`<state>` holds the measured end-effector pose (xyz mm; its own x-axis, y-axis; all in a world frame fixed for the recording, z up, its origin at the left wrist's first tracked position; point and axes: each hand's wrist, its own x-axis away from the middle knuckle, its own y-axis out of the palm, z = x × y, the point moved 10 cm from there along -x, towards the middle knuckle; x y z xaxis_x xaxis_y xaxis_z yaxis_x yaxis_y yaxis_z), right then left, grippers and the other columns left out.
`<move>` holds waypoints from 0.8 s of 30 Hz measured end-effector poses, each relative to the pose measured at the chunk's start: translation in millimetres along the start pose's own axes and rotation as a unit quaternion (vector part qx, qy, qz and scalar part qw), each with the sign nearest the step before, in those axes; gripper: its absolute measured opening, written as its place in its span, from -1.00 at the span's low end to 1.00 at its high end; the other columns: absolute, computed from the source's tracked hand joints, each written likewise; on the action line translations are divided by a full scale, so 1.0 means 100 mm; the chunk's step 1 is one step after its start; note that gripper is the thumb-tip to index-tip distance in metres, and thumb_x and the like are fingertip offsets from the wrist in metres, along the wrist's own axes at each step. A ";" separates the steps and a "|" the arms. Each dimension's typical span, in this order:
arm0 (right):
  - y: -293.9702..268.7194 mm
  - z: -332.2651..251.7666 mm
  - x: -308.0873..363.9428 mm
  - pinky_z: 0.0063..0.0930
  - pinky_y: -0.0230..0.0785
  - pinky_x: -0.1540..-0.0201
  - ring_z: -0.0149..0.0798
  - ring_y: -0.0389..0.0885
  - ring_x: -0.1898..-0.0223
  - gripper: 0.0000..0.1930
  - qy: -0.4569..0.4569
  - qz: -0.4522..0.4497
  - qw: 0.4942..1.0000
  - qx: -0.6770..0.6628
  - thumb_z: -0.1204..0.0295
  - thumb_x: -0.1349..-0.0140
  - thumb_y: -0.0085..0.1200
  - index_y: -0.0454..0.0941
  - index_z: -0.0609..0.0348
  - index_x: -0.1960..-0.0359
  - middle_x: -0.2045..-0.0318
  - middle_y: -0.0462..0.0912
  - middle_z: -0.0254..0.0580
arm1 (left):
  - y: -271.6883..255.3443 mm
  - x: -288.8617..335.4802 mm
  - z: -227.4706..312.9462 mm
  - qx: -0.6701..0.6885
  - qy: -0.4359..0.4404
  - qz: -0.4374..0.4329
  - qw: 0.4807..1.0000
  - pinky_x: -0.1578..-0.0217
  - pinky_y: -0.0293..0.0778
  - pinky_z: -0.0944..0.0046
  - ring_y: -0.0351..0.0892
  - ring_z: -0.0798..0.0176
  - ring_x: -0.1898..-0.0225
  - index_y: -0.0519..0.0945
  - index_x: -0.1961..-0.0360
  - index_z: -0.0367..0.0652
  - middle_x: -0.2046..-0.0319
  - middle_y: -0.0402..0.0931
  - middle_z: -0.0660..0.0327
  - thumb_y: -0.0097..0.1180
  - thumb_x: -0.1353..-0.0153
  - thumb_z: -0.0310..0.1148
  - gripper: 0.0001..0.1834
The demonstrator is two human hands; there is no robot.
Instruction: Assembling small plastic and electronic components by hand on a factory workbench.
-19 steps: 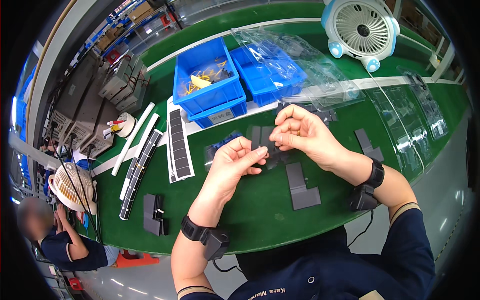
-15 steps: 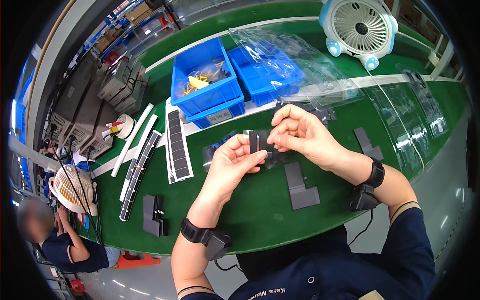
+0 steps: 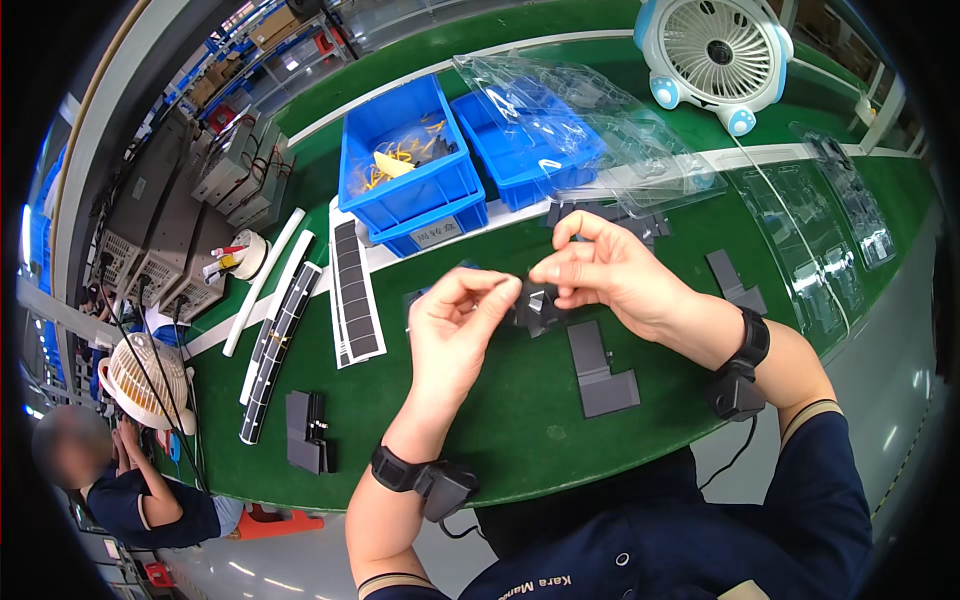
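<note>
My left hand (image 3: 448,335) is raised over the green table, thumb and fingertips pinched together. What lies in that pinch is too small or edge-on to make out. Close beside it, my right hand (image 3: 630,275) also has its thumb and forefinger pressed together, the fingertips a short gap from the left ones. Beneath the fingertips are dark, shiny pieces (image 3: 537,308), partly covered by my hands. An L-shaped dark grey flat piece (image 3: 603,375) lies just nearer than my right hand. A similar flat piece (image 3: 735,283) rests farther right.
Blue bins (image 3: 415,190) stand at the back, one with yellow-wired parts. Clear plastic trays (image 3: 640,150) lean over another bin. Left are a sheet of black labels (image 3: 356,290), a black strip (image 3: 280,350) and a black block (image 3: 308,430). A fan (image 3: 715,55) stands back right; a person (image 3: 140,490) sits left.
The black flat piece with a silvery stripe, seen in my left fingers before, no longer shows its face. My left fingertips have risen and turned; the right hand has shifted slightly.
</note>
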<state>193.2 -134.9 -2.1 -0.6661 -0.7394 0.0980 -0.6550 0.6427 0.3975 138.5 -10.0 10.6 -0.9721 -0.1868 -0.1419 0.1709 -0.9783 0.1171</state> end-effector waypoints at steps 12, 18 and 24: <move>0.60 0.45 -0.01 -0.50 0.40 0.43 -0.38 0.58 0.48 -0.81 -0.054 -0.113 0.918 0.376 0.50 -0.02 0.21 0.50 0.17 0.31 0.43 0.68 -0.29 | -0.27 -0.06 0.17 0.108 0.038 0.080 0.990 0.17 0.52 0.39 0.57 0.32 0.13 0.48 0.08 -0.07 0.21 0.55 0.27 0.11 -0.20 -0.49 -0.75; 0.70 -0.07 0.18 -0.27 0.41 0.19 -0.12 0.56 0.26 -0.78 -0.214 -0.052 0.777 0.589 0.48 0.07 0.22 0.55 0.11 0.33 0.35 0.60 -0.24 | -0.24 -0.03 0.02 0.129 -0.041 0.073 0.988 0.15 0.55 0.38 0.56 0.30 0.09 0.45 -0.01 -0.13 0.18 0.55 0.22 0.11 -0.18 -0.53 -0.65; 0.34 -0.46 0.11 -0.61 0.28 0.47 -0.55 0.46 0.51 -0.85 -0.145 0.060 0.890 0.427 0.38 -0.19 0.09 0.59 0.22 0.34 0.53 0.59 -0.33 | -0.21 0.00 -0.13 0.132 -0.091 0.080 0.984 0.27 0.51 0.46 0.63 0.27 0.18 0.54 0.24 -0.13 0.31 0.58 0.30 0.13 -0.22 -0.35 -0.87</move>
<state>180.2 -130.6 54.5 -0.7324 -0.6521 -0.1959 -0.5228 0.7229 -0.4519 136.8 9.2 -4.3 -0.9527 -0.2945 0.0747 0.3003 -0.8753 0.3790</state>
